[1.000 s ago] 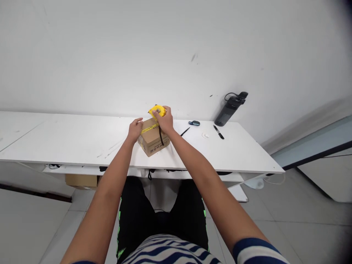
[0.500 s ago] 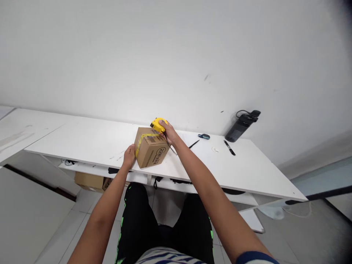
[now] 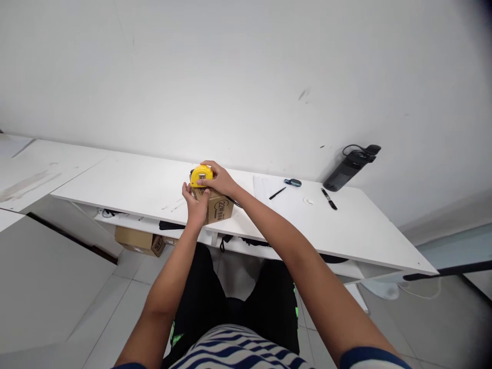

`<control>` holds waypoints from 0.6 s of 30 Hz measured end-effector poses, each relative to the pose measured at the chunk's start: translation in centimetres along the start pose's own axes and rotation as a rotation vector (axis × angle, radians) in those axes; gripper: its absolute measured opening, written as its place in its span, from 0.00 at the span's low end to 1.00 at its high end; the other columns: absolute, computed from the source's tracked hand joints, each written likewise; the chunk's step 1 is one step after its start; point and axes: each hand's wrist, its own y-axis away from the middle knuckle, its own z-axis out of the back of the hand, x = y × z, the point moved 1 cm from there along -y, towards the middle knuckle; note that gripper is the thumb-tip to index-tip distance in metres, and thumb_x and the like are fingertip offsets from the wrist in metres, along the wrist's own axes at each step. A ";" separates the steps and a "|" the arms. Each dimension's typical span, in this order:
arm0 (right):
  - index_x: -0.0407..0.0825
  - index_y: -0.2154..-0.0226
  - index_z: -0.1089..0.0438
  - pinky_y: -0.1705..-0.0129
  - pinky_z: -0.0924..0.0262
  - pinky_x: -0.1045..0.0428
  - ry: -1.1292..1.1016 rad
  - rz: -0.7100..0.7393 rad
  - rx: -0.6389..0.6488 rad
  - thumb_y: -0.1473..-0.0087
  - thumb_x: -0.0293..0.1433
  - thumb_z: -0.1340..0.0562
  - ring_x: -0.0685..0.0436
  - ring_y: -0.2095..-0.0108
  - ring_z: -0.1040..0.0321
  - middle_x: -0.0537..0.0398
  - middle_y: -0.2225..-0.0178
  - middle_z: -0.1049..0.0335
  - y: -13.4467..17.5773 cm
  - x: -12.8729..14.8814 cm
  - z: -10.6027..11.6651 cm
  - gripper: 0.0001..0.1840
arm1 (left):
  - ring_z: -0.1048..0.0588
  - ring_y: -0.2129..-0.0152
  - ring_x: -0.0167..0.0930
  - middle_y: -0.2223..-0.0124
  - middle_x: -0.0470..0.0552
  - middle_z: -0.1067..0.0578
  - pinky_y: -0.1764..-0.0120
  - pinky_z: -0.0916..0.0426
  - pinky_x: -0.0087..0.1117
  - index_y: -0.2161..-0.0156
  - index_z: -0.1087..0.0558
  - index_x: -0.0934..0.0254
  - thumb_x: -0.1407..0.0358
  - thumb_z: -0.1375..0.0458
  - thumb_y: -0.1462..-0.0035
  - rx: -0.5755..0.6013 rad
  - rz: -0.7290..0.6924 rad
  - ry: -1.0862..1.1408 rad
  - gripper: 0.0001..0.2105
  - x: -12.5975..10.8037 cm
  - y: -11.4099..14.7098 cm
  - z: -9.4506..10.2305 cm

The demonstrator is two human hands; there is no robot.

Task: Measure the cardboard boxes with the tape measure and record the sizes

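A yellow tape measure [image 3: 200,175] is in my right hand [image 3: 220,179], its fingers wrapped round the case just above the top of a small brown cardboard box [image 3: 220,211]. My left hand [image 3: 197,206] is against the left side of the box, right below the tape measure. Its thumb and fingers are curled, and what they grip is hidden. No drawn-out blade shows; a dark wrist strap [image 3: 236,203] hangs by the right hand. The box stands near the front edge of the white table [image 3: 134,179], printed text on its front.
To the right lie a sheet of paper [image 3: 263,187], a black pen [image 3: 277,193], a small dark blue object [image 3: 293,182] and a black marker [image 3: 329,199]. A dark bottle [image 3: 348,168] leans against the wall. Under the tabletop is a shelf [image 3: 146,223], with a carton [image 3: 134,240] below it.
The tape measure has moved left and turned its side to me. My left hand has risen from the box's lower left to beside the tape measure. The yellow blade across the box no longer shows.
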 end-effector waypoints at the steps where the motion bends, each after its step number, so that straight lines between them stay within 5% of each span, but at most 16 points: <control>1: 0.57 0.45 0.34 0.46 0.36 0.42 0.079 0.050 0.015 0.54 0.42 0.29 0.41 0.53 0.29 0.56 0.51 0.27 -0.1 0.4 0.1 0.33 | 0.40 0.34 0.39 0.29 0.63 0.47 0.36 0.41 0.38 0.30 0.57 0.58 0.60 0.34 0.46 0.010 -0.021 -0.014 0.45 0.0 0.1 -0.1; 4: 0.59 0.44 0.32 0.42 0.41 0.40 0.268 0.157 0.109 0.51 0.39 0.32 0.38 0.46 0.33 0.55 0.45 0.29 -0.4 1.9 0.4 0.30 | 0.37 0.36 0.40 0.31 0.61 0.42 0.38 0.38 0.40 0.30 0.54 0.58 0.61 0.38 0.43 0.067 -0.076 -0.028 0.40 0.4 -0.1 0.2; 9: 0.57 0.43 0.32 0.45 0.39 0.39 0.415 0.160 0.191 0.49 0.35 0.34 0.36 0.50 0.31 0.52 0.47 0.27 -0.1 2.9 1.9 0.29 | 0.34 0.37 0.40 0.32 0.56 0.36 0.39 0.36 0.41 0.33 0.42 0.57 0.59 0.40 0.41 0.206 -0.108 -0.040 0.33 0.3 -0.4 0.9; 18: 0.61 0.46 0.29 0.47 0.38 0.41 0.360 0.065 0.068 0.50 0.39 0.31 0.37 0.50 0.31 0.56 0.47 0.27 5.4 1.8 9.0 0.27 | 0.35 0.37 0.40 0.33 0.52 0.34 0.36 0.39 0.39 0.35 0.34 0.58 0.58 0.41 0.39 0.125 -0.154 -0.190 0.28 0.0 -0.1 0.9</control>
